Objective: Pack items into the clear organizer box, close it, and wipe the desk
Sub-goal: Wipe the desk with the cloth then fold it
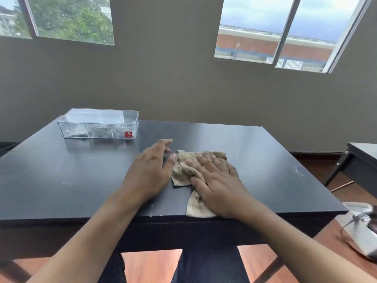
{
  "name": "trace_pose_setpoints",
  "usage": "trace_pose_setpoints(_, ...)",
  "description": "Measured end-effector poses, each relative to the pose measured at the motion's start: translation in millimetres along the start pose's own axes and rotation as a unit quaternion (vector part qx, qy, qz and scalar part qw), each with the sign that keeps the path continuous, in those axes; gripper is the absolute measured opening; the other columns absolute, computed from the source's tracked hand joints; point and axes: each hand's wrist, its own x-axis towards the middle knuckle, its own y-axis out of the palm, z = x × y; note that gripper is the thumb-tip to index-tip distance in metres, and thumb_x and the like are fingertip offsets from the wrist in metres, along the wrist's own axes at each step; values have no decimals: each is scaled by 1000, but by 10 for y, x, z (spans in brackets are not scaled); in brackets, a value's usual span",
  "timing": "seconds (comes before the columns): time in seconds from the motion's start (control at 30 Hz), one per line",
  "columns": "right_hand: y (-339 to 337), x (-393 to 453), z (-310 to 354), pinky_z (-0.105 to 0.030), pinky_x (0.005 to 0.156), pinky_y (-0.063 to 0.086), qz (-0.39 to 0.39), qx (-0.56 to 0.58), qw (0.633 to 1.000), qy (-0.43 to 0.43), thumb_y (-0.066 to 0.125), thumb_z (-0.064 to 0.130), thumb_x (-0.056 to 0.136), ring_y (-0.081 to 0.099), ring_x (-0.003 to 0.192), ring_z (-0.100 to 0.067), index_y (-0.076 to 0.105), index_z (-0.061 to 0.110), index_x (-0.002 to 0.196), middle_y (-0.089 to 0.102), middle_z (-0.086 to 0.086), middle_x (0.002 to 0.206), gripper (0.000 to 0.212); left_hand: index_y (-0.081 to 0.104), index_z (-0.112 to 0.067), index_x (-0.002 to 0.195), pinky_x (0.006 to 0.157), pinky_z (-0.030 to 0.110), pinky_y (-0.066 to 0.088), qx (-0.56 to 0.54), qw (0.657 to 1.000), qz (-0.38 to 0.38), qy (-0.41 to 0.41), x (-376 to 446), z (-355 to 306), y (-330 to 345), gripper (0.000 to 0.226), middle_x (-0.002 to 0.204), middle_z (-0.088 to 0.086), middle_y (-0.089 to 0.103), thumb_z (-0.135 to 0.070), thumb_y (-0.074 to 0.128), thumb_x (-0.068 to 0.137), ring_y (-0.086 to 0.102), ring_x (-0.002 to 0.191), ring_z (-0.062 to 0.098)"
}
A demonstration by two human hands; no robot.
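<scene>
The clear organizer box (98, 123) stands at the far left of the black desk (61, 170) with its lid on, a red label on its front and dark items inside. A crumpled beige cloth (183, 168) lies near the desk's front middle. My right hand (216, 180) lies flat on top of the cloth, fingers spread, pressing it to the desk. My left hand (151, 168) rests on the desk just left of the cloth, fingers apart; its thumb touches the cloth's left edge.
A grey wall with two windows stands behind the desk. A second dark table (361, 160) is at the far right. A white object (361, 227) sits low at the right, over the wooden floor.
</scene>
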Motion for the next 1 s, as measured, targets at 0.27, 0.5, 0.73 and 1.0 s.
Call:
trace_pose_setpoints(0.27,-91,798,-635,-44,123,3,-11,-4,996,87,25,52,103,4,156,-10,19,47,156,12,17,168,54,56,-27,133,104,43,43,78,996,27,43,-9,91,55,46,125,-6,63,-46,40,95,58,117,18)
trace_pose_setpoints(0.5,-148,1485,-1080,-50,121,11,-40,-28,977,207,20,51,98,12,155,-18,22,44,157,19,9,168,59,62,-31,119,102,35,39,110,993,32,39,21,83,73,40,117,-10,59,-45,37,92,53,113,15)
trace_pose_setpoints(0.73,-194,1466,-1012,-54,123,1,23,-48,976,212,14,63,98,-1,157,-26,5,46,159,1,4,171,64,62,-30,115,101,37,40,119,992,29,40,21,51,65,37,114,-9,58,-44,37,91,53,112,17)
trace_pose_setpoints(1.0,-112,584,-465,-55,123,-6,35,-14,995,97,16,62,100,-12,156,-21,3,48,157,-5,8,170,60,64,-31,116,99,38,44,52,997,13,52,-35,-18,2,34,116,-14,62,-47,42,94,59,101,12)
